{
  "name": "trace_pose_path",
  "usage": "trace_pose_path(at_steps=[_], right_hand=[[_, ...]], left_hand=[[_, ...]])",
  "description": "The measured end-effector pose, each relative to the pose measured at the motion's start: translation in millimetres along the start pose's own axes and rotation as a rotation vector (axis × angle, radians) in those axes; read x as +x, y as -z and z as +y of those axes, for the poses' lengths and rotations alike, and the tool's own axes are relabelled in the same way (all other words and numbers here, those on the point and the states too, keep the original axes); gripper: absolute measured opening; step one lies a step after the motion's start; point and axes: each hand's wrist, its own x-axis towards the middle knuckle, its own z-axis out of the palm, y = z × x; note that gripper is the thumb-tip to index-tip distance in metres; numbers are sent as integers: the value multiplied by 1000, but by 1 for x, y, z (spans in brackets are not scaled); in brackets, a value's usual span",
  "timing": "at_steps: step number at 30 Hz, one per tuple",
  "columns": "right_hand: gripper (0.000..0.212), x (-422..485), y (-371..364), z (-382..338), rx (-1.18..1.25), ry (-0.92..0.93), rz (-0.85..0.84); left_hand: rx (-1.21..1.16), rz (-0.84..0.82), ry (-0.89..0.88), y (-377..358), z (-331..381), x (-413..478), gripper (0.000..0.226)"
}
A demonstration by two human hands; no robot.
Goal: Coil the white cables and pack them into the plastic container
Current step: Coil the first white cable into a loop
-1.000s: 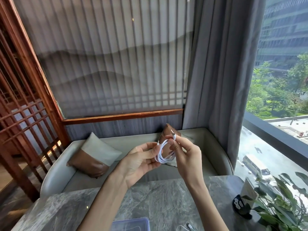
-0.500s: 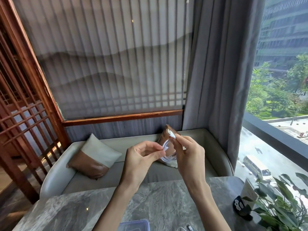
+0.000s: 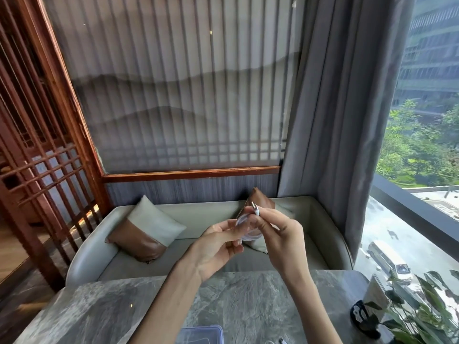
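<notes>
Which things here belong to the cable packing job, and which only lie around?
For the job: white cable held in left hand and right hand; plastic container; second cable end at the bottom edge.
Just around: cushion, plant, sofa.

The worktop (image 3: 248,306) is grey-green marble with pale veining. The coiled cable (image 3: 248,235) is white. At the worktop's near edge, the plastic container (image 3: 201,335) is clear with a blue rim. The cushion (image 3: 146,229) is half brown, half pale grey. The curtain (image 3: 335,108) is plain grey.

Polished marble table (image 3: 248,301); clear plastic container (image 3: 201,335); cloth curtain (image 3: 335,120).
</notes>
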Motion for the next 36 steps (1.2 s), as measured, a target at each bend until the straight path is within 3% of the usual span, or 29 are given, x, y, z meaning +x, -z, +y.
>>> trace_pose_path(at_steps=[2,4,10,12,14,17,20,23,26,31,36], right_hand=[[16,-4,-3,4,72,-97,59],[15,-6,-2,9,116,-142,89],[19,-6,-4,6,11,-99,34],[20,-8,-10,4,-139,26,41],[17,-12,-14,5,-257,128,65],[16,-15,-13,10,-202,116,72],[18,-15,-15,10,-35,-17,108],[18,-12,-13,6,112,-121,132],[14,-10,-13,3,173,-116,43],[17,-14,-19,6,197,-154,-5],[20,-23,-34,5,203,-175,64]], left_hand=[[-119,15,12,5,-1,-1,21],[-39,4,-25,6,-1,-4,28],[955,260,-425,-11,1,-12,24],[1178,299,-419,-13,3,-11,35],[993,217,-258,-11,5,-9,33],[453,93,-51,-7,7,-13,17],[67,-77,40,3,6,-16,33],[-255,-154,148,10,8,-19,27],[-288,-110,149,5,6,-20,23],[-183,86,-65,-3,5,-18,28],[-262,332,-201,-11,5,-16,29]])
